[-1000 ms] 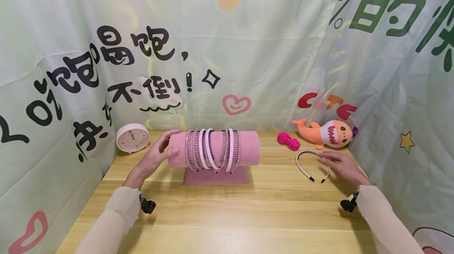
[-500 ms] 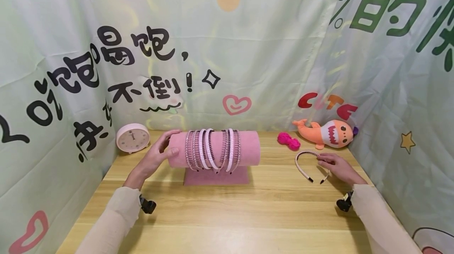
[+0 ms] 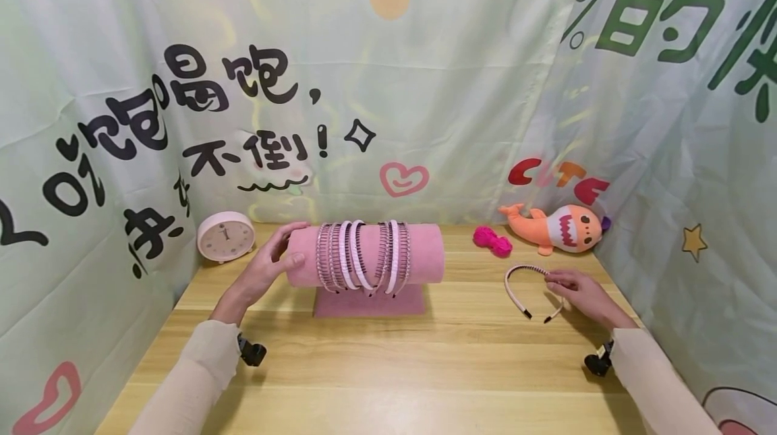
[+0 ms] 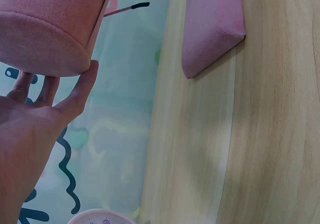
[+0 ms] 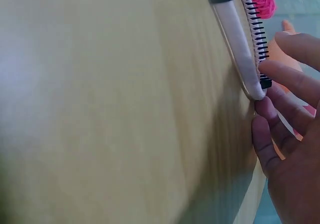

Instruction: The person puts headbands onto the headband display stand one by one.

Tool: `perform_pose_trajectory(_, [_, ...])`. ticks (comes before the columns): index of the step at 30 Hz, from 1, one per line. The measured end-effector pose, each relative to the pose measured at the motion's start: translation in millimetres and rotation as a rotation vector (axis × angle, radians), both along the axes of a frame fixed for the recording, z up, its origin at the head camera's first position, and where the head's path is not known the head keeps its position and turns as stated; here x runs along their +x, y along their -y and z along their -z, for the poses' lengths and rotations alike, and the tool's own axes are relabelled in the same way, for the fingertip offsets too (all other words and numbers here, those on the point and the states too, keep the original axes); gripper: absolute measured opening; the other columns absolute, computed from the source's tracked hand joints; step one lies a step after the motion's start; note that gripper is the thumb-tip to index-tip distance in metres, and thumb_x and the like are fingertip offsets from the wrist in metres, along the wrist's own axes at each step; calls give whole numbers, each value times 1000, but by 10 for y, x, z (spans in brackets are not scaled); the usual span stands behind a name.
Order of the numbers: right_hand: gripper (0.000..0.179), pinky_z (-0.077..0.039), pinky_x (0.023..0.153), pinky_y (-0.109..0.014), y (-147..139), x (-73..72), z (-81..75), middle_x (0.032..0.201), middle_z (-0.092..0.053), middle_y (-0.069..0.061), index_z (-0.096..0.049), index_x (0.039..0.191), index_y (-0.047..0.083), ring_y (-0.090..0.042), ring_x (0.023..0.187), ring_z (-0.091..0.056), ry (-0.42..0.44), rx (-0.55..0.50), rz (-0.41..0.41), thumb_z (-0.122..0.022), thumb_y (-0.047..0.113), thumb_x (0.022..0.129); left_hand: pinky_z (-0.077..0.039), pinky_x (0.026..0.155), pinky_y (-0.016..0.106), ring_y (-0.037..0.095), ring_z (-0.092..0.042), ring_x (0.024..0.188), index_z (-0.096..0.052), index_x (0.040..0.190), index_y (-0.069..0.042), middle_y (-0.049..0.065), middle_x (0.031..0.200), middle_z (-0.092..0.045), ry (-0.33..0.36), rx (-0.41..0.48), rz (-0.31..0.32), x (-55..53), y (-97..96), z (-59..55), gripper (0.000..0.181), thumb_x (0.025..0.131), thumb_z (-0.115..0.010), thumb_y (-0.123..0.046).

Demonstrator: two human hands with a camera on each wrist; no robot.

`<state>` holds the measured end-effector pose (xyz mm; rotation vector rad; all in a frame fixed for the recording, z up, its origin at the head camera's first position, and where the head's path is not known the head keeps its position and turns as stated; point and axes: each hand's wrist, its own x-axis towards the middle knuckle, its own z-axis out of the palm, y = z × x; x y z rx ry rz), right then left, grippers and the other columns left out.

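Note:
A pink velvety headband stand (image 3: 427,253), a padded roll on a base, carries several hairbands (image 3: 370,256) with combed teeth around its middle. At the roll's left end, my left hand (image 3: 267,270) holds it, fingers along the back and thumb on the front; in the left wrist view, the fingertips (image 4: 89,74) touch the end's rim. To the right, my right hand (image 3: 585,295) pinches one side of a pale pink headband (image 3: 513,290) with dark tips. Its small teeth show in the right wrist view, where the fingers (image 5: 287,79) meet the band (image 5: 240,44).
A round pink clock (image 3: 226,237) stands at the back left. Behind the right hand lie a bright pink yarn bundle (image 3: 493,241) and an orange plush shark (image 3: 555,229). Printed curtains (image 3: 461,84) close off the back and sides of the wooden table (image 3: 376,367).
The right hand's grip has shifted on the headband, and the band has moved slightly toward the front of the table. The left hand has stayed on the stand.

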<state>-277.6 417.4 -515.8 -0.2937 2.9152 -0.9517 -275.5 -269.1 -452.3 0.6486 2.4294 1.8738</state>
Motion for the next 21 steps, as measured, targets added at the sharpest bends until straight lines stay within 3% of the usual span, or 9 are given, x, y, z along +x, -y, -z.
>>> perform_pose_trajectory(6, [54,-47,107,-73,8,37,2,156,-49,-38,-64,145,-7,-58,135,-55,17,-18,24,-58,36,113,-33,124,60,39,-35,157,-38,165,-17,13,169,-40,0,-1,-3,7,1,-6,63,107,-62,-15])
perform_pose_trajectory(13, [55,-49,107,-71,49,15,-23,153,-52,-39,-62,146,-8,-58,135,-57,32,-2,26,-57,36,114,-36,121,52,36,-37,155,-39,166,-17,12,168,-41,3,-8,-1,3,-4,1,63,107,-62,-15])
perform_pose_trajectory(18, [46,-54,100,-64,56,-2,-79,142,-63,-35,-70,137,-7,-52,127,-62,-27,21,34,-59,31,114,-39,119,43,29,-40,152,-39,165,-18,10,167,-42,-1,-7,-4,-4,2,7,63,107,-62,-15])
perform_pose_trajectory(21, [40,-57,95,-53,54,4,-105,138,-67,-32,-74,131,-4,-49,124,-65,-67,29,54,-61,29,113,-43,116,32,23,-43,149,-40,165,-17,7,165,-44,-11,3,1,-9,5,11,63,107,-63,-13])
